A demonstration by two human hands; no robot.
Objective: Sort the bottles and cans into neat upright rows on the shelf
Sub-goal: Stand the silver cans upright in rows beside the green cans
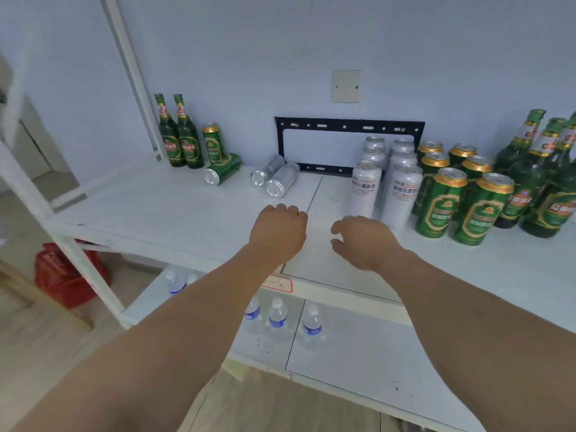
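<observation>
Two bare hands are held out over the white shelf [174,210] in the middle of the frame, a little apart from each other. The left hand [279,230] is seen with its fingers curled under, and nothing is held in it. The right hand [363,241] is seen with loosely bent fingers, and nothing is held in it either.

At the right of the frame the sorted things are placed upright: two rows of white cans [385,169], then two rows of green cans [452,188], then a group of green bottles [539,176] at the far right edge. At the upper left of the shelf two more green bottles [179,135] are stood side by side, with one upright green can [213,145] just beside them. One green can [222,169] is laid on its side in front of it. Two silver cans [276,177] are laid on their sides near the centre, touching each other.

Behind the shelf a pale blue wall [311,42] is seen, with a black metal frame [349,148] leaned against it and a blank cover plate [346,86] fixed above. On the lower shelf [358,347] several water bottles [279,316] are stood. A red bag [67,275] is seen on the wooden floor [46,353] at the lower left.
</observation>
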